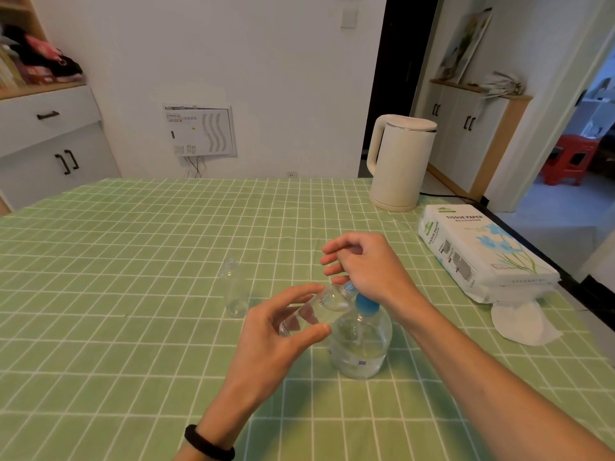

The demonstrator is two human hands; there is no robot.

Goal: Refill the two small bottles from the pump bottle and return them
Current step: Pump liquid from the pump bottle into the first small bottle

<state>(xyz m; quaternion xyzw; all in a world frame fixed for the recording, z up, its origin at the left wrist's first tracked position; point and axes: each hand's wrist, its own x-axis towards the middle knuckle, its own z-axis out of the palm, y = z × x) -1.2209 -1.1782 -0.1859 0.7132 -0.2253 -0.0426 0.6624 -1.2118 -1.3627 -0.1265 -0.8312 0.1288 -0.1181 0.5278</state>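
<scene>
1. At the spout of the blue-topped clear pump bottle (361,344), the left hand (283,331) is gripping a tilted small clear plastic bottle (312,311); the right hand (366,267), fingers loosely curled, is pressing its head.
2. First fill seemingly proceeding; the twin bottle (234,287) is waiting at ten o'clock, probably next.

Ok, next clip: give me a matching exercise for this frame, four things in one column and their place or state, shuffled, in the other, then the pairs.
Things
1 kettle
2 tissue pack
3 pump bottle
4 left hand

Place or state
A under the right hand
B grips a tilted small bottle
C upright near the far right corner of the table
D lying flat along the table's right edge

Pairs: 1-C, 2-D, 3-A, 4-B.
</scene>
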